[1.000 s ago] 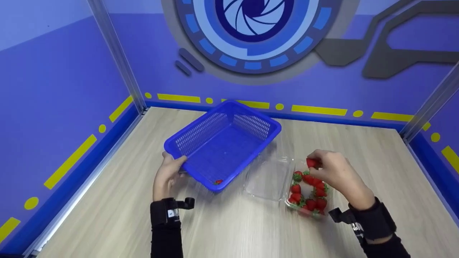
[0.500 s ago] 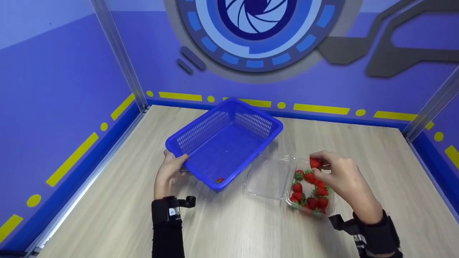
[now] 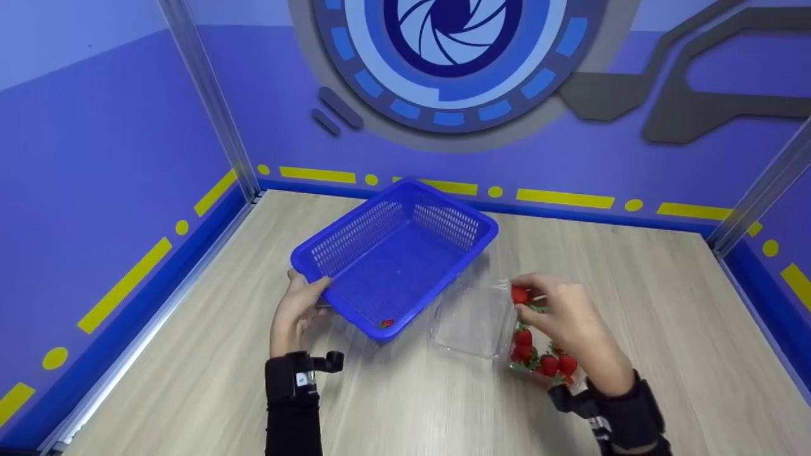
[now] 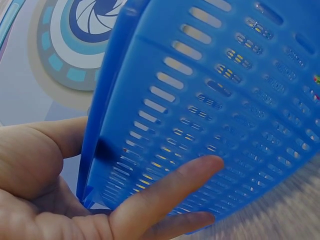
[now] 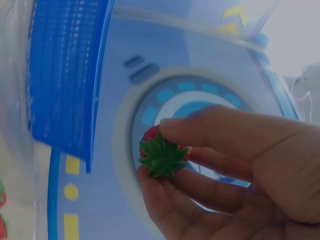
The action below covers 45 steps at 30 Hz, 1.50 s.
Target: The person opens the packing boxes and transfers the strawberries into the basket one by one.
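Note:
My left hand (image 3: 298, 310) grips the near-left corner of a blue plastic basket (image 3: 396, 269), thumb over the rim and other fingers spread beneath its slotted side, as the left wrist view shows. The basket is tilted, its far end raised. One strawberry (image 3: 386, 323) lies in the basket's near corner. Above the clear plastic box, my right hand (image 3: 564, 313) pinches another strawberry (image 5: 164, 152) between thumb and fingers; its green leaves face the right wrist camera. Several strawberries (image 3: 549, 364) lie in the box, partly hidden by the hand.
The box's clear lid (image 3: 474, 320) lies open between basket and box. Both stand on a wooden tabletop (image 3: 405, 399). Blue walls (image 3: 532, 158) with yellow marks close off the back and sides.
My right hand, holding its strawberry, first shifted slightly right, then moved left toward the lid. The left hand and basket have stayed in place.

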Tool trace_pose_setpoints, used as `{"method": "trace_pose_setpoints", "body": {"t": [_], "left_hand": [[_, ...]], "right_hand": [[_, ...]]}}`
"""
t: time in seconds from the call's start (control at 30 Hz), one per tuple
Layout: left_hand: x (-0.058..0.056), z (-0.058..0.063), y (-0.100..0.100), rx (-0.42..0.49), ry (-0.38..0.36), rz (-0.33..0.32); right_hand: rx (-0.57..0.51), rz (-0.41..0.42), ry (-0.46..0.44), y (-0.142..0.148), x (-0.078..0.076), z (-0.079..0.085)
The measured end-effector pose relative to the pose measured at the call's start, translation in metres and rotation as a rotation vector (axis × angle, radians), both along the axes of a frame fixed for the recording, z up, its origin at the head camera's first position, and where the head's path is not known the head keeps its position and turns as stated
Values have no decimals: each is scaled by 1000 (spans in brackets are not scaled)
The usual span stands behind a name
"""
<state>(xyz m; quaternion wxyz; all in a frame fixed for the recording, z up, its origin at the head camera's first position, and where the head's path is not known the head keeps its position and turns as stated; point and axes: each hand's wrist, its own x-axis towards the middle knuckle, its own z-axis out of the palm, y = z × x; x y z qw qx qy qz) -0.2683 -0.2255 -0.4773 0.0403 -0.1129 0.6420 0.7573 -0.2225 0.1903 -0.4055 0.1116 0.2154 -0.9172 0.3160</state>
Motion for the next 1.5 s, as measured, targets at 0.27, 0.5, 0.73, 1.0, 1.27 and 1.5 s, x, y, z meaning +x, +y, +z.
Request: {"method": "trace_pose_setpoints", "body": {"t": [0.27,0.5,0.73,1.0,1.27,1.5], "left_hand": [[-2,1,2,9,-18,20],[-2,1,5,32,-13,16],[-3,-1,5,45,-23,19],[-4,1,2,45,-2,27],[-1,0,0,24,-13,38],[1,-1,0,4,-29,47]], "right_hand": [[-54,211,24,-69,-25,-6],[12,282,52,-119,-53,-8],[75,285,-41,-147,-70,-4],[90,328,-73,-164,-74,2],[77,336,-61,-169,-73,-3],[24,302,-103,-159,-67,-5]]}}
